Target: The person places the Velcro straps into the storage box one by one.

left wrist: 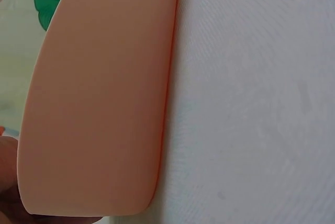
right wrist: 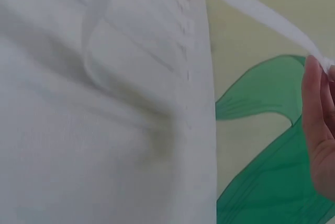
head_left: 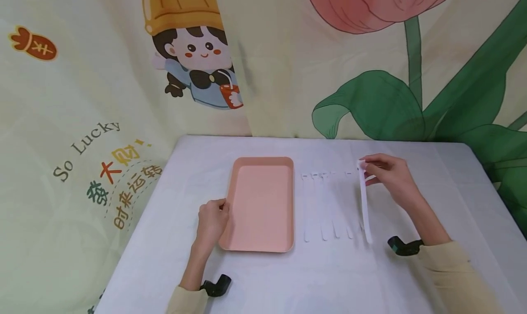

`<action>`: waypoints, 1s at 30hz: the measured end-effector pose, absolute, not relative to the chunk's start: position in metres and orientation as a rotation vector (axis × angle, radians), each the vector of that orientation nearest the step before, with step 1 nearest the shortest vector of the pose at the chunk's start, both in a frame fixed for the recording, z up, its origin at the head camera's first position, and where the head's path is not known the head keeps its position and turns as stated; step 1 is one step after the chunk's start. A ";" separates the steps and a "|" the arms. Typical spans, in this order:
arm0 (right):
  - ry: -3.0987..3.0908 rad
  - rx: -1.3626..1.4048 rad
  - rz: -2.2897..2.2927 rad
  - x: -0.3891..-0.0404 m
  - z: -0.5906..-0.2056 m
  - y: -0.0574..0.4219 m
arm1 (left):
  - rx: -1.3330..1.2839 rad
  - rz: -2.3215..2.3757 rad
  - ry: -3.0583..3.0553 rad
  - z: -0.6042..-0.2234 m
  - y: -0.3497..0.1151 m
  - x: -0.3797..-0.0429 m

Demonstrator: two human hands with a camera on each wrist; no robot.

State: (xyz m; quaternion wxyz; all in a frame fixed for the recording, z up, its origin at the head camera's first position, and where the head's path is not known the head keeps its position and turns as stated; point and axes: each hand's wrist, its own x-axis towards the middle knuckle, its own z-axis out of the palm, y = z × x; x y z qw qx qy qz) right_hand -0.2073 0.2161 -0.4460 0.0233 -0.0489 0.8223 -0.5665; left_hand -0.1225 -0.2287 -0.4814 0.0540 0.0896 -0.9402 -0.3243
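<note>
A pink rectangular tray (head_left: 261, 204) lies on the white-covered table. My left hand (head_left: 212, 220) grips its left rim; the left wrist view shows the tray's side wall (left wrist: 99, 98) close up, with a bit of the hand at lower left. My right hand (head_left: 391, 176) pinches the top end of a thin white strip (head_left: 364, 204), which hangs down toward the table. From the right wrist view, the strip (right wrist: 256, 12) runs up and left from the fingertips. Several similar white strips (head_left: 306, 213) lie side by side between the tray and my right hand, faint against the cloth.
The white tabletop (head_left: 321, 277) extends around the tray. Behind it hangs a printed cloth (head_left: 276, 76) with a cartoon figure and a large flower. A black wrist camera (head_left: 217, 286) sits on the left wrist, another black camera (head_left: 404, 246) on the right.
</note>
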 end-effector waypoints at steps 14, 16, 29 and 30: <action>2.360 -0.200 -1.812 -0.206 -0.432 0.167 | 0.261 -0.999 -2.841 -0.483 -0.233 -0.123; 2.342 -0.203 -1.815 -0.206 -0.433 0.161 | 0.269 -1.009 -2.841 -0.483 -0.233 -0.122; 2.260 -0.212 -1.901 -0.211 -0.435 0.119 | 0.281 -1.014 -2.842 -0.481 -0.235 -0.121; 2.253 -0.214 -1.911 -0.211 -0.435 0.116 | 0.280 -1.012 -2.845 -0.481 -0.235 -0.121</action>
